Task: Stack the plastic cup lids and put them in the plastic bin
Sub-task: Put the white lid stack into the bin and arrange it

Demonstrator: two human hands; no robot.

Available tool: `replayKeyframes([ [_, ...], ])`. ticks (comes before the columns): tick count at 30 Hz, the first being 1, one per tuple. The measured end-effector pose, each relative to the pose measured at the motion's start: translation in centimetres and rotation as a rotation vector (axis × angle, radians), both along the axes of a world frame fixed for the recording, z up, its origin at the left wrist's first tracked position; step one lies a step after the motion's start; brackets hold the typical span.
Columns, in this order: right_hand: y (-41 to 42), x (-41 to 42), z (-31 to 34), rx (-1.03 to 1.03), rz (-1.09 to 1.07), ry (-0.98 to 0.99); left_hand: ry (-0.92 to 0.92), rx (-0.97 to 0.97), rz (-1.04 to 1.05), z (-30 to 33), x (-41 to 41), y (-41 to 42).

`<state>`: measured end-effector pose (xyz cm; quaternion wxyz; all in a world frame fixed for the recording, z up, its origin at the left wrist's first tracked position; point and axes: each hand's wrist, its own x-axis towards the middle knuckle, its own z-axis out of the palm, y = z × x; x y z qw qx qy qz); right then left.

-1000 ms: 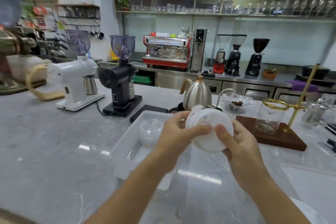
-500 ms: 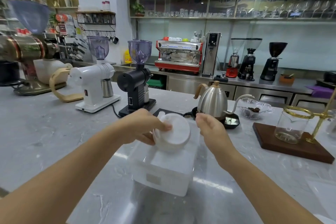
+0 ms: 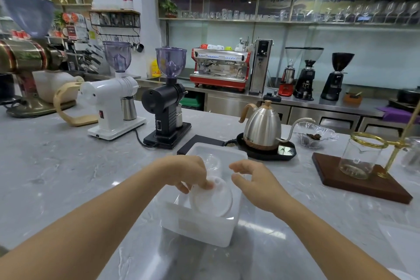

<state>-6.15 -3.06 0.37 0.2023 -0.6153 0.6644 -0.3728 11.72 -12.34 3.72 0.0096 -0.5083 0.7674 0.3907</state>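
One white plastic bin (image 3: pixel 200 225) stands on the grey counter (image 3: pixel 56 166); inside its near end lies one stack of white lids (image 3: pixel 210 200), the number of lids in it not countable; a clear domed lid (image 3: pixel 210 161) shows at the far end. Left hand (image 3: pixel 188 173): reaches into the bin, fingers curled down onto the stack's upper edge, fingertips touching it. Right hand (image 3: pixel 254 179): hovers over the bin's right wall, fingers loosely spread and half-open, holding nothing. Beyond the bin: one steel gooseneck kettle (image 3: pixel 263 129) on a black base; two grinders side by side, one white grinder (image 3: pixel 111 102), one black grinder (image 3: pixel 167 107); one glass jar (image 3: pixel 361 157) on a wooden board (image 3: pixel 363 184).
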Motion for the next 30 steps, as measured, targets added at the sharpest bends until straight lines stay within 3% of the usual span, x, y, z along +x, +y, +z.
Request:
replayKeyframes([
  [13,-0.5,0.0,-1.3,-0.033,-0.026,0.118,-0.296,-0.277,-0.257,-0.3,-5.3,-0.8],
  [20,-0.2,0.7,-3.2,-0.082,-0.015,0.222,-0.203,-0.414,-0.285,-3.1,-4.8,-1.1],
  [26,-0.1,0.1,-3.4,-0.131,-0.037,0.230,0.009,-0.668,-0.319,-2.9,-3.3,-0.8],
  [30,-0.1,0.2,-3.7,-0.146,-0.027,0.184,-0.061,-0.520,-0.442,-1.3,-1.2,-0.2],
])
